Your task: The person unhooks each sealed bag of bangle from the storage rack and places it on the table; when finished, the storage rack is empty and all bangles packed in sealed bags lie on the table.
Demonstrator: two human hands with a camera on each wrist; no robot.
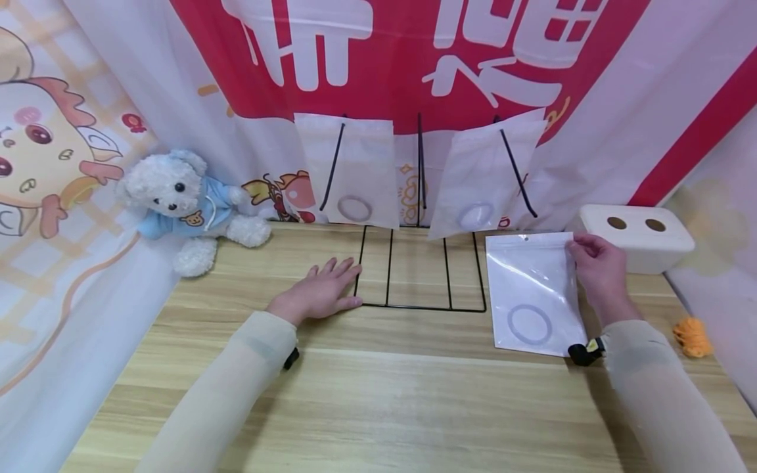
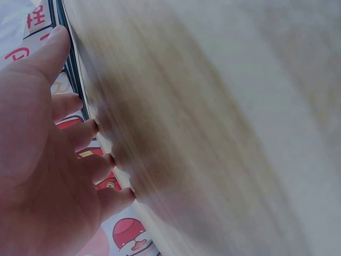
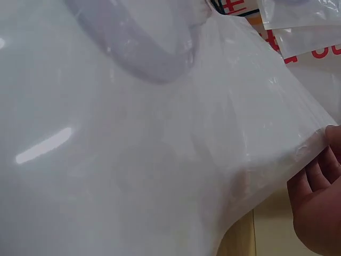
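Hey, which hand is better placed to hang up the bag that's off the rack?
Probably the right hand: it pinches the white bag near its upper right corner. The left hand holds nothing and lies at the left side of the black rack, away from that bag.

Head view is bright — left wrist view dim, blurry — glare streaks a bag (image 1: 529,282).

Three white pouches (image 1: 367,164) (image 1: 470,171) (image 1: 523,279), two hands (image 1: 319,290) (image 1: 602,268), one black wire rack (image 1: 422,307), one plush bear (image 1: 198,207), one white box (image 1: 635,248) with two holes (image 1: 617,223) and one orange bundle (image 1: 693,337) share one worktop (image 1: 378,407).
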